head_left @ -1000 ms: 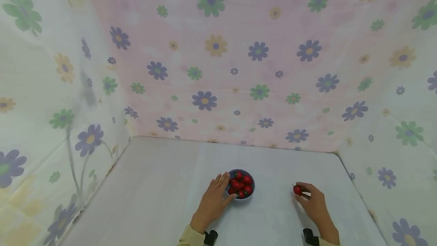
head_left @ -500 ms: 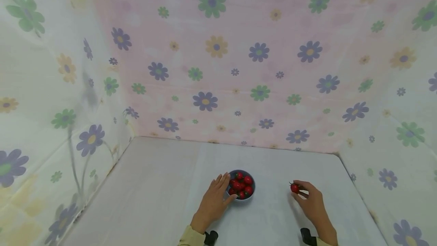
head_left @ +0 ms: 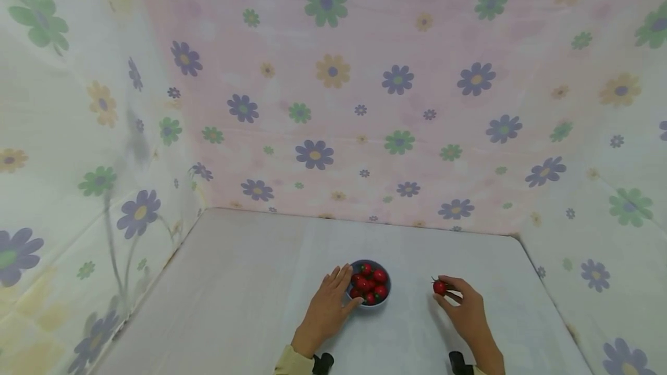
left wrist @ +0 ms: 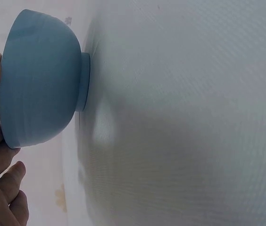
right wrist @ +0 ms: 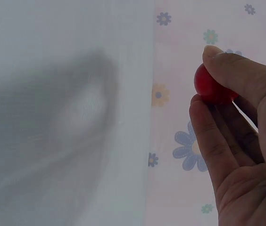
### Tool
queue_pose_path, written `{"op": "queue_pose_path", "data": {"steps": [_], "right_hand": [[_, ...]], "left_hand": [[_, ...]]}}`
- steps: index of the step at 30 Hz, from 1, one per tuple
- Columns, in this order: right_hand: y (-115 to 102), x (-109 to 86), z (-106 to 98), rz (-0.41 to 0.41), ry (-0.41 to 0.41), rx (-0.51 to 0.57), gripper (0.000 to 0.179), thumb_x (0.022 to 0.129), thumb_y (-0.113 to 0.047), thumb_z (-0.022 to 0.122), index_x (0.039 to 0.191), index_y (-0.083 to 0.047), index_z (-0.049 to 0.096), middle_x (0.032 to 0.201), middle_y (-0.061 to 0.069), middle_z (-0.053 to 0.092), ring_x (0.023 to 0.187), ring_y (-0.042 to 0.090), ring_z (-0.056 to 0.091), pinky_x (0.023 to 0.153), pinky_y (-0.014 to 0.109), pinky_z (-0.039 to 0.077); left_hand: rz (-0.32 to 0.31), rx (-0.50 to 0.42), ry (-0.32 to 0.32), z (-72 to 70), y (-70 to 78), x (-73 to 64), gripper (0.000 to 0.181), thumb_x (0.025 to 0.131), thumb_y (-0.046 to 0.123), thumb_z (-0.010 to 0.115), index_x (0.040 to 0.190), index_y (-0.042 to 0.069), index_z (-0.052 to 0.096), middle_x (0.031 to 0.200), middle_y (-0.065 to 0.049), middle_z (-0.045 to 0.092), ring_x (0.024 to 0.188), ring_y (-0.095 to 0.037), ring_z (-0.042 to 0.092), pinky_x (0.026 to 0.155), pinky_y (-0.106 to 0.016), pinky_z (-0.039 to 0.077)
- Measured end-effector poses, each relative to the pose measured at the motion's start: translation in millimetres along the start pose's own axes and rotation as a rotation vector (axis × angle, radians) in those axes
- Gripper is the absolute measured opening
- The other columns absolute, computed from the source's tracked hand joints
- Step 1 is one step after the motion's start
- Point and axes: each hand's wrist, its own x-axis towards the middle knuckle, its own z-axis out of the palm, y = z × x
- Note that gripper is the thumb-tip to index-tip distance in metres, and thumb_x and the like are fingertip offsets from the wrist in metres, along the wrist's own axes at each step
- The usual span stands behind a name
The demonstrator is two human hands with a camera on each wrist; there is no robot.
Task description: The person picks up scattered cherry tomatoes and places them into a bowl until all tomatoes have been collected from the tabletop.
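Note:
A small blue bowl [head_left: 367,306] full of red cherry tomatoes [head_left: 363,285] stands on the white table. My left hand [head_left: 324,307] rests against the bowl's left side, fingers fairly straight and thumb at the near rim. In the left wrist view, its fingertips [left wrist: 11,150] touch the rim of the bowl [left wrist: 41,80], whose foot sits on the table. To the right of the bowl, my right hand [head_left: 467,309] holds one cherry tomato [head_left: 440,287] above the table. The right wrist view shows this tomato [right wrist: 211,87] pinched between thumb and fingertips.
The white tabletop [head_left: 234,288] reaches back to a pink flowered cloth wall [head_left: 344,132]. Flowered cloth also hangs at the left [head_left: 57,132] and right [head_left: 599,149] sides. A dark wrist device [head_left: 323,362] is worn at each wrist.
My right hand has moved left, closer to the bowl, carrying the cherry tomato. My left hand has stayed at the bowl.

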Motion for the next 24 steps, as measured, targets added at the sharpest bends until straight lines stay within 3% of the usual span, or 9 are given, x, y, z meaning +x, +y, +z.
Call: {"op": "queue_pose_path", "data": {"steps": [14,18,24], "right_hand": [[-14,-5.1,23,-0.136,0.068,0.125,0.046,0.073,0.013,0.084,0.115,0.001,0.070,0.109,0.012,0.073,0.097,0.030,0.072,0.081,0.030,0.062],[-16,-7.8,31,-0.131,0.066,0.158,0.045,0.074,0.011,0.085,0.116,0.002,0.070,0.110,0.012,0.073,0.097,0.027,0.072,0.081,0.028,0.062],[-24,-11.3,42,-0.110,0.060,0.180,0.046,0.075,0.007,0.085,0.117,-0.002,0.070,0.109,0.007,0.073,0.098,0.012,0.070,0.082,0.021,0.060]], "left_hand": [[0.015,0.017,0.012,-2.2,0.5,1.8,0.076,0.101,0.053,0.053,0.156,0.002,0.039,0.162,-0.012,0.039,0.150,-0.033,0.035,0.121,-0.053,0.031],[0.010,0.012,0.003,-2.5,-0.2,1.2,0.076,0.101,0.052,0.054,0.156,0.002,0.038,0.162,-0.011,0.039,0.150,-0.033,0.035,0.122,-0.052,0.031],[0.017,0.010,0.013,0.0,-1.6,0.4,0.077,0.101,0.053,0.053,0.156,0.002,0.038,0.161,-0.012,0.040,0.150,-0.033,0.036,0.121,-0.052,0.031]]}}
